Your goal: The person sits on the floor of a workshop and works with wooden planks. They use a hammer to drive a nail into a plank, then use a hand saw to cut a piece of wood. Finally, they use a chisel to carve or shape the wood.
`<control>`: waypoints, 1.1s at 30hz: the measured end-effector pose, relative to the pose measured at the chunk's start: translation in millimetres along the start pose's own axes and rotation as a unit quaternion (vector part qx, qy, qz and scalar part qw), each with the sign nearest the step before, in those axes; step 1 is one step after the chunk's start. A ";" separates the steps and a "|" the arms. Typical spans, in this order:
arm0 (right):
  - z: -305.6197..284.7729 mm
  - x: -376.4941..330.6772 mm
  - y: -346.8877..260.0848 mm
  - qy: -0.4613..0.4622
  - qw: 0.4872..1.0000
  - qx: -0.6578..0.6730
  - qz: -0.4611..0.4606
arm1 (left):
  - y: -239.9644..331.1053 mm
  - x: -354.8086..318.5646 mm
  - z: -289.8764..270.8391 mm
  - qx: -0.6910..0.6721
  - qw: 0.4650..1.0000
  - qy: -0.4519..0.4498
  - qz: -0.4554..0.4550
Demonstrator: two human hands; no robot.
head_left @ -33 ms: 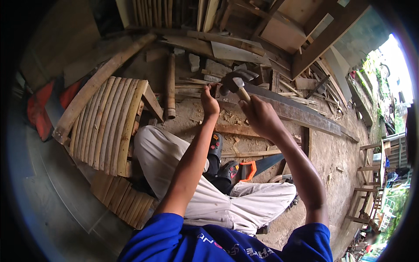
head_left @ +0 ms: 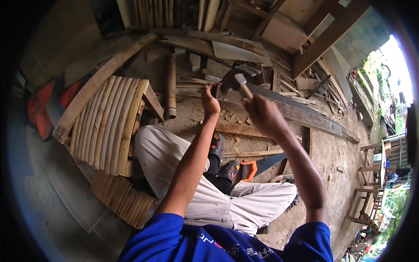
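My right hand (head_left: 263,114) grips a hammer (head_left: 245,91) by its wooden handle. The metal head, blurred by motion, is over the near end of a long wooden beam (head_left: 305,114). Close beside that end, on the left of the hammer, is my left hand (head_left: 211,103). Its fingers are bent together at the beam's end, and whatever they pinch is too small to make out. The beam slants away to the right above the dirt floor.
A slatted wooden piece (head_left: 104,124) stands to my left, with a plank (head_left: 100,87) leaning across it. Near my feet lies a handsaw (head_left: 249,170) with an orange handle. Wood scraps and shavings litter the ground. A round wooden post (head_left: 171,89) lies beyond my left knee.
The hammer and my right hand have shifted very slightly, and the hammer head is more blurred. My left hand stays at the beam's end.
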State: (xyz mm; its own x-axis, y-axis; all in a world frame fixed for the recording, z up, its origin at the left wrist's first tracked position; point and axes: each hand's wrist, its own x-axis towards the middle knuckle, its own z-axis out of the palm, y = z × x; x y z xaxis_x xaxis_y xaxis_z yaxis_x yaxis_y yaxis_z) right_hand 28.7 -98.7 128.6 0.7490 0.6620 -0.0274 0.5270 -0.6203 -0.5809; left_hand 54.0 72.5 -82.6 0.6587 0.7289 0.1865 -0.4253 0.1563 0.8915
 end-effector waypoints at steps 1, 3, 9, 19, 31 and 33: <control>0.2 0.8 -4.6 0.054 0.998 0.023 0.022 | 0.1 1.4 0.6 0.022 1.000 0.003 0.005; 0.3 -0.2 -12.0 0.161 0.982 0.095 0.014 | 0.3 2.1 1.7 0.098 0.994 0.031 0.032; 13.2 0.6 -9.6 0.073 0.995 -0.060 -0.042 | 2.5 2.4 2.3 0.098 0.994 0.031 0.032; 19.6 -5.5 -6.0 0.063 0.991 0.114 0.027 | -45.6 9.0 -24.0 -0.158 0.975 -0.078 -0.132; 1.8 0.7 -24.6 0.200 0.955 0.207 -0.064 | -50.8 -4.7 -20.2 -0.091 0.989 0.044 -0.105; 13.9 1.5 -17.1 0.006 0.999 -0.021 -0.023 | -45.7 -7.2 -20.6 -0.129 0.987 0.023 -0.097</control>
State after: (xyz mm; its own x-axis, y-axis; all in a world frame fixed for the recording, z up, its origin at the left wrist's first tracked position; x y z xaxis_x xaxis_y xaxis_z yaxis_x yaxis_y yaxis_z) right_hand 15.3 -81.3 127.2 0.7278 0.6857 0.0085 0.5778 -0.6065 -0.5463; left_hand 55.9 73.8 -133.1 0.7168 0.6973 -0.0019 -0.4422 0.4566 0.7720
